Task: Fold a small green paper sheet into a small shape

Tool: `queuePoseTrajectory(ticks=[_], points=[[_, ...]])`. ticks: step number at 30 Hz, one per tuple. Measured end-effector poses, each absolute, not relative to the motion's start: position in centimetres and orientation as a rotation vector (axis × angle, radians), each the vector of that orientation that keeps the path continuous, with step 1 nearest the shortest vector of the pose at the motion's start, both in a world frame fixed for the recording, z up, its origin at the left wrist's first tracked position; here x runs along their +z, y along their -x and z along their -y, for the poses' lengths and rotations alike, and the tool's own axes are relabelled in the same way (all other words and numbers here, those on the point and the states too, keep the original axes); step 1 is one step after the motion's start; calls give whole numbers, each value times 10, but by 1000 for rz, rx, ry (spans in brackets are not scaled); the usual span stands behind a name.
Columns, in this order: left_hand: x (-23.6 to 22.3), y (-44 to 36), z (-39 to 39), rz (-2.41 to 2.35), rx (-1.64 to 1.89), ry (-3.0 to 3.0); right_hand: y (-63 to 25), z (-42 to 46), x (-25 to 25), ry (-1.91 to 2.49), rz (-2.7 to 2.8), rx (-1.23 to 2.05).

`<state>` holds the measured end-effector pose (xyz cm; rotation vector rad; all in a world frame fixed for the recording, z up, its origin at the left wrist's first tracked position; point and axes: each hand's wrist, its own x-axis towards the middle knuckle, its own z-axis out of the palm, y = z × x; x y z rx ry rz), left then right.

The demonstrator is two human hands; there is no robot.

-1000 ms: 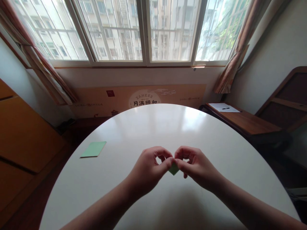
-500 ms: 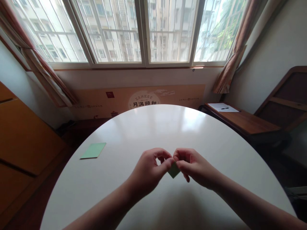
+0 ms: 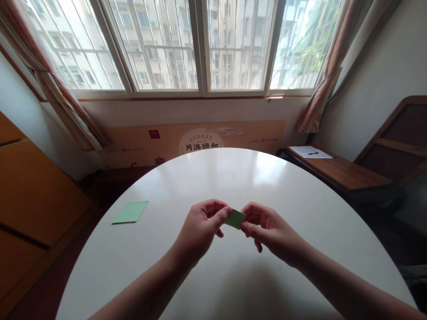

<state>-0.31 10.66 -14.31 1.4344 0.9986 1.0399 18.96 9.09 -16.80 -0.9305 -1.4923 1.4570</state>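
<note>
Between my two hands is a small green piece of folded paper [image 3: 235, 218], held above the white table [image 3: 207, 284]. My left hand [image 3: 207, 224] pinches its left corner between thumb and fingers. On the other side, my right hand [image 3: 263, 226] grips its right edge with thumb and forefinger, the lower fingers curled below. The paper's flat face is turned toward me, tilted down to the right. A stack of light green square paper [image 3: 130, 212] lies on the table to the left, apart from both hands.
Beyond the table's far edge stands a printed tan board [image 3: 233, 133] below a barred window. To the right, a wooden desk [image 3: 363, 171] bears a white sheet [image 3: 310, 152] with a dark pen on it. An orange-brown cabinet [image 3: 36, 191] stands at the left.
The green paper has turned from a downward-pointing corner to a flatter, wider face and risen slightly. My left hand has shifted a little up and left, so the hands are farther apart.
</note>
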Motion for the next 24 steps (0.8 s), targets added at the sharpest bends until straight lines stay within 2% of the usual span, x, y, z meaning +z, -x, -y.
queuePoseTrajectory(ticks=[8,15,24], points=[[-141,4,-103,-1037,786,-1720,-193,-96,-166,938,1316,1344],[-141,5,-102,-1072,902,-1826,-190,-91,-164,976,1515,1260],[-140,2,-98,-1099,782,-1962,-188,-89,-164,1052,1731,1201]])
